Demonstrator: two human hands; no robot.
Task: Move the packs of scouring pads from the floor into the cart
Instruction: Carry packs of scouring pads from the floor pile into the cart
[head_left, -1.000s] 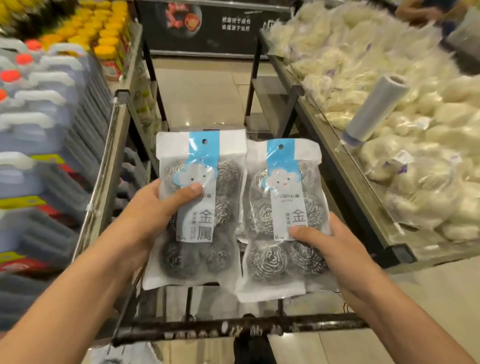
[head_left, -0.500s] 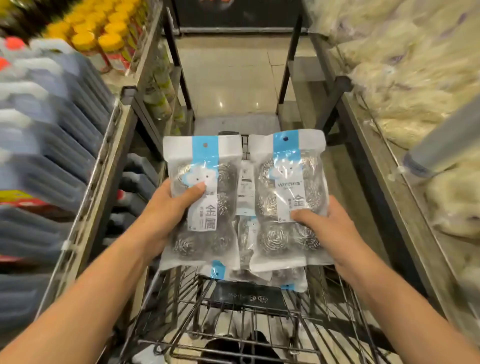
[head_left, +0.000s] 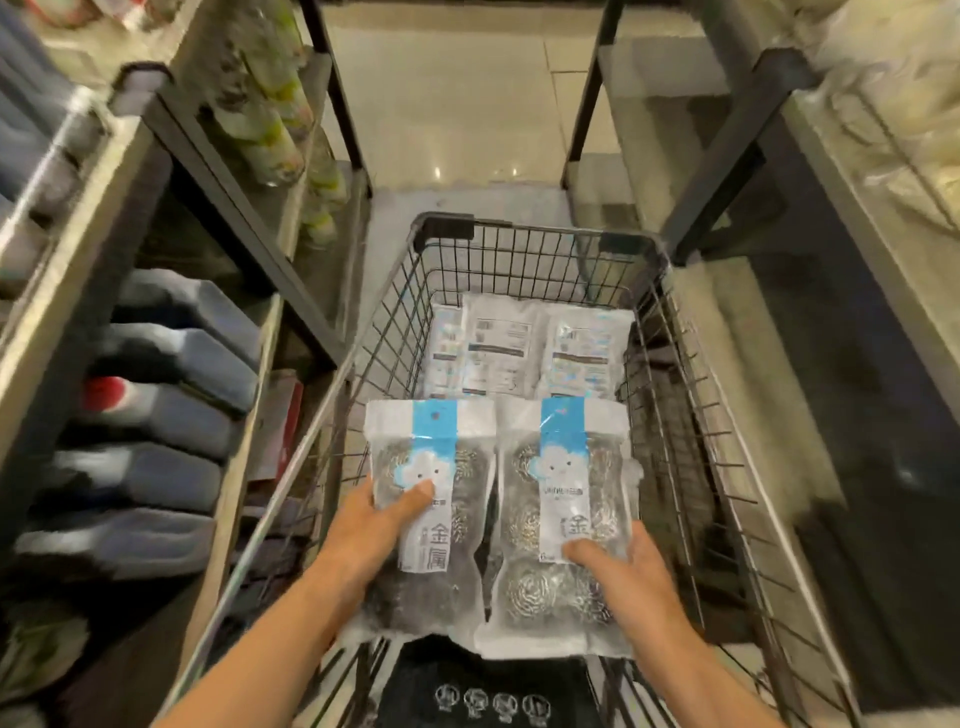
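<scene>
Two clear packs of steel scouring pads with blue-and-white header cards are held side by side, low inside the wire cart (head_left: 670, 332). My left hand (head_left: 371, 525) grips the left pack (head_left: 431, 499), thumb on its label. My right hand (head_left: 631, 574) grips the right pack (head_left: 563, 514) from its lower right. Both packs sit face up over the cart's near end. Further in, several more packs (head_left: 524, 345) lie face down on the cart floor.
A shelf rack with dark jugs (head_left: 156, 415) and green bottles (head_left: 260, 104) stands close on the left. A steel counter with bagged goods (head_left: 883, 156) runs along the right. Tiled floor (head_left: 457, 104) shows beyond the cart. The cart's black seat flap (head_left: 493, 691) is nearest me.
Both hands have lowered the two packs from chest height down into the cart basket. My view has tilted downward, so the whole cart and the packs inside it now show.
</scene>
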